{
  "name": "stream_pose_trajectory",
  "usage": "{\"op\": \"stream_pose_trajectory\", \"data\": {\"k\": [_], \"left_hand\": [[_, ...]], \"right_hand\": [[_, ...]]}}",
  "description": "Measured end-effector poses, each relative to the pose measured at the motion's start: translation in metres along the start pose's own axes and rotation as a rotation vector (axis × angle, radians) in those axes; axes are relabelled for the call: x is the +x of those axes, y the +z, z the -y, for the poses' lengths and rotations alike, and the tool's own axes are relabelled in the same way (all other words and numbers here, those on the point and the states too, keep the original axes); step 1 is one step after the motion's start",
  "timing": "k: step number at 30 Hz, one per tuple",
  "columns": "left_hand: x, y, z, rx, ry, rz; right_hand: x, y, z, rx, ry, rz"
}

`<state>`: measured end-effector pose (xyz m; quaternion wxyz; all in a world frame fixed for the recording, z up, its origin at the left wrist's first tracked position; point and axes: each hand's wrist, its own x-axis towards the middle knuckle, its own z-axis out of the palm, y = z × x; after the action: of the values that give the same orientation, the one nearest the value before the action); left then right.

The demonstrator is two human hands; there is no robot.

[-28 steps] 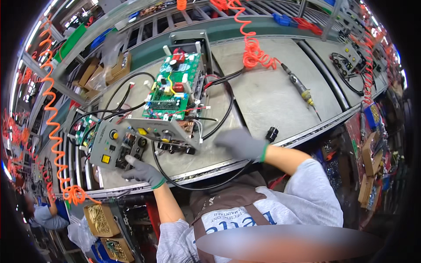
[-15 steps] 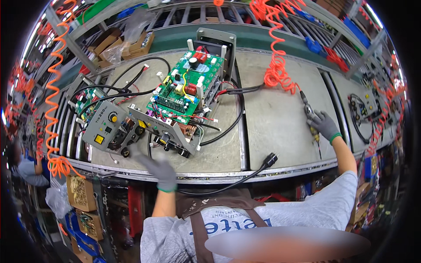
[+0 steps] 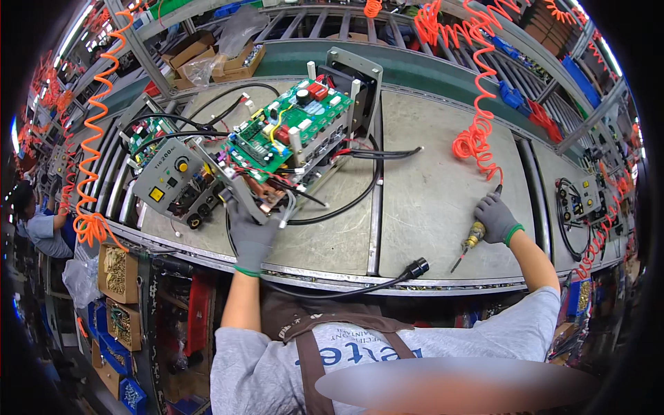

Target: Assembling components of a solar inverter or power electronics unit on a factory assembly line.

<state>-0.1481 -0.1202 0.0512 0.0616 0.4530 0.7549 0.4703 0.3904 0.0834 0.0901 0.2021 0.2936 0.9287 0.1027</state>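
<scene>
Before me stands an open welding machine, its green circuit board (image 3: 294,124) exposed on top. My left hand (image 3: 252,235), in a grey glove, grips the lower part of its tilted front panel (image 3: 240,192); the fingertips are partly hidden. My right hand (image 3: 496,218), also gloved, is closed around an air screwdriver (image 3: 473,237) whose bit points down toward the bench. An orange coiled hose (image 3: 474,142) leads to the tool. Left of the machine stands a second unit with a grey front panel (image 3: 169,178), a yellow knob and a yellow switch.
A black power cord with a plug (image 3: 416,268) lies along the metal bench's (image 3: 443,207) front edge. Black cables (image 3: 387,153) extend right from the machine. Cardboard boxes of small parts (image 3: 117,273) sit lower left. Another unit (image 3: 584,197) stands far right; a person (image 3: 45,228) works far left.
My left hand has moved up to the front panel and taken hold of it; the panel has turned. The right hand has lifted the screwdriver off the bench and drawn it nearer and leftward.
</scene>
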Motion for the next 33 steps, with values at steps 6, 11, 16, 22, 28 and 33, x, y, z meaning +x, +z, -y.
{"op": "stream_pose_trajectory", "data": {"k": [6,11,16,22,28,33], "left_hand": [[0.016,-0.009,0.033,-0.17,0.032,0.087],[0.021,-0.021,0.039,-0.114,-0.04,0.133],[0.02,-0.031,0.017,-0.215,-0.359,0.354],[-0.038,0.023,-0.063,0.183,0.433,-0.462],[0.015,0.112,-0.162,-0.099,0.689,0.174],[0.128,0.14,-0.225,0.414,0.921,-0.303]], "right_hand": [[-0.014,0.002,-0.003,0.008,0.061,0.041],[-0.014,0.015,-0.008,0.027,0.073,-0.006],[-0.014,0.016,-0.007,0.061,0.093,-0.051],[-0.013,0.016,0.015,0.14,0.24,0.014],[-0.012,-0.02,0.041,0.231,0.267,0.099],[-0.043,0.001,0.045,0.381,0.463,0.122]]}}
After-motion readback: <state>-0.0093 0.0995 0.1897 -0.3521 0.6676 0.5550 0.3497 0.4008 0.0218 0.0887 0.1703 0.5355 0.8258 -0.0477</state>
